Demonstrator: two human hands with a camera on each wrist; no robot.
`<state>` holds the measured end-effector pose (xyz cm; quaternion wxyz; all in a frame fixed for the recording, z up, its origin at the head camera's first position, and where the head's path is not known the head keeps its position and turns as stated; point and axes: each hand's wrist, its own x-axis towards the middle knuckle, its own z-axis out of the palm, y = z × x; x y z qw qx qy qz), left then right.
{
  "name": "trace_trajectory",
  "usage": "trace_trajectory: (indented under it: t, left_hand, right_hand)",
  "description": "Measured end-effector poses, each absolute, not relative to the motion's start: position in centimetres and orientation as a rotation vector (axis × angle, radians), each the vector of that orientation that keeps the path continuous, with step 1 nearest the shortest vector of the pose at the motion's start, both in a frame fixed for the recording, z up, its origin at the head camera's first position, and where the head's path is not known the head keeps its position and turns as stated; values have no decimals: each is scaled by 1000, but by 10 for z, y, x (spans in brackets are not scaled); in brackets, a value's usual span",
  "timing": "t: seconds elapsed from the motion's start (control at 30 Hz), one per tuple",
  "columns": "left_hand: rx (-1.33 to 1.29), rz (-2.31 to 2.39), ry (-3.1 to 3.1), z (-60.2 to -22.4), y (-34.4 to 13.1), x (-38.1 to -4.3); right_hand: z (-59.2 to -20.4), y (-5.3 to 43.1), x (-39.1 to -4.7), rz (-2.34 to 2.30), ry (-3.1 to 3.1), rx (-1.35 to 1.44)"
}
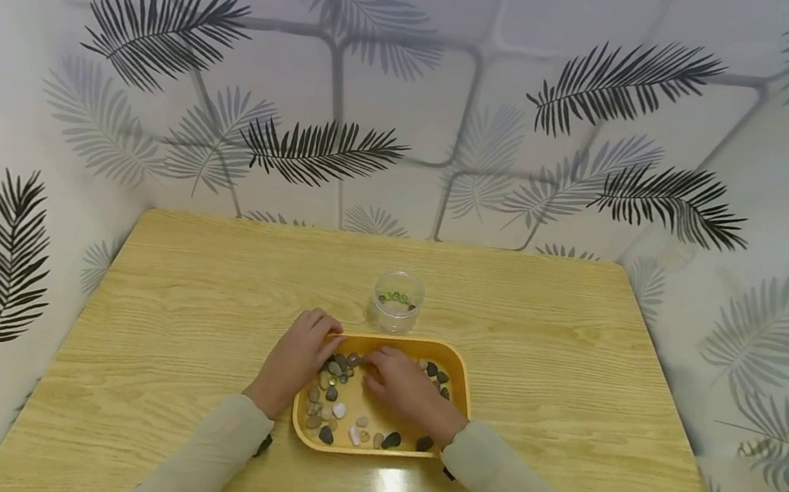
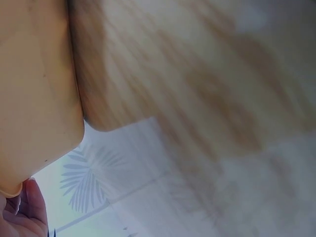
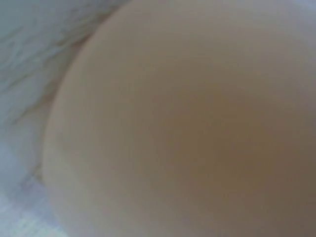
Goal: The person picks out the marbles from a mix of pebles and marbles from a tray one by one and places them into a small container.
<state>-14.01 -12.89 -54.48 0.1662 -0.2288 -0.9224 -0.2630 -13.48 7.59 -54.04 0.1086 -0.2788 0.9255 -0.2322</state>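
Observation:
A yellow-orange plastic tray (image 1: 369, 451) with rounded corners holds several pebbles, dark, grey, tan and white, around its inner sides. My left hand (image 1: 297, 355) grips the tray's rim at the far left corner, the thumb over the edge and the fingers outside. In the left wrist view those fingers (image 2: 34, 200) sit at the rim, beside the tray's side wall (image 2: 37, 89). My right hand (image 1: 407, 387) reaches down inside the tray, fingers bent towards the floor near the far side; the fingertips are partly hidden, so I cannot tell whether they pinch a pebble.
Just behind the tray stands a clear round cup (image 1: 398, 300) with small green and brown pieces showing in it. Everything rests on a light wood-grain table (image 1: 560, 340). A leaf-patterned cloth (image 1: 510, 145) rises at the back and sides. The right wrist view is blurred, mostly filled by the tray's wall.

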Motion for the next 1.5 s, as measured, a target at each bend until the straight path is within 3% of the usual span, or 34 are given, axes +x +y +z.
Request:
trace_trajectory:
  t: [1.5]
  left_hand:
    - [-666,-772,-2602,-545,-129,-141]
  right_hand:
    - [-533,80,-133,-834,2723,-746]
